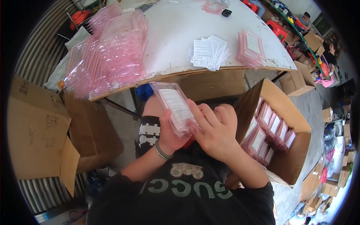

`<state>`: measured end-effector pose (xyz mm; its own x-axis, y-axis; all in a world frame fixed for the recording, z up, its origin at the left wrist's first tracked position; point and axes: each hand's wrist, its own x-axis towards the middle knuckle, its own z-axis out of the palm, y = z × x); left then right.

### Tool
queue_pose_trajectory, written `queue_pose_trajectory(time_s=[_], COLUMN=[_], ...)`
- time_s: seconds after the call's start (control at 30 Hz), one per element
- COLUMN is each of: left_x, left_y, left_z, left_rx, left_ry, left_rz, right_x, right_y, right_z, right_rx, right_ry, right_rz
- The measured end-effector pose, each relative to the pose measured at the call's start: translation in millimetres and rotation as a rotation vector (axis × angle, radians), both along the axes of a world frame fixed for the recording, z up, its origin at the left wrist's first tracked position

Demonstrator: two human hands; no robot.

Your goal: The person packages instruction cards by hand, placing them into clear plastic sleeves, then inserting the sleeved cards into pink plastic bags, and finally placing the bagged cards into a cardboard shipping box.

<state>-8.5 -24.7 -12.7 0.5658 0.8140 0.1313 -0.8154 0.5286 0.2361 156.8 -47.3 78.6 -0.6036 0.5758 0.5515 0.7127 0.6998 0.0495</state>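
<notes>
A pink-tinted clear plastic pack [173,101] is held above the lap, aslant between the fingers of both hands. Its near end is gripped by the left hand [170,137], with the thumb along the left edge and the palm below. At the opposite edge, the pack is touched by the bent, partly spread fingers of the right hand [218,129]; whether it is also pinched there cannot be told, as the right thumb is hidden. Printed text is seen through the plastic.

Beyond the fingers, loose cards [204,54] are fanned out on a white table [168,41]. A low stack of plastic cases [250,47] is set to their right, near the table's edge. Beyond the left fingers, a tall, uneven pile of pink plastic [122,48] is heaped. To the right of the right fingers, more packs [262,129] are stood in rows inside an open carton [288,159].

The pack is judged to be light, with thin walls that are springy rather than soft. The glossy faces are likely to be slippery, and the plastic could be dented or cracked by a hard squeeze. It is best taken by the two long edges, with the near end supported from below and little pressure put on the middle of the face.
</notes>
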Motion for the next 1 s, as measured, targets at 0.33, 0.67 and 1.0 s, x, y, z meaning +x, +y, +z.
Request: queue_pose_trajectory(time_s=[0.33, 0.67, 1.0], left_x=[6.7, 4.9, 4.4], left_y=[-3.5, 0.4, 2.7], left_z=[18.0, 0.8, -0.9], left_rx=[0.043, -0.050, 0.016], left_ry=[0.175, 0.159, 0.337], left_rz=[0.123, 0.045, 0.157], right_x=[6.0, -6.6, -11.5], right_y=[4.5, -4.8, -1.5], right_z=[-34.9, -25.6, -37.1], right_rx=[0.159, 0.111, 0.069], right_ry=[0.081, -0.197, -0.128], right_rz=[0.153, -0.146, -0.216])
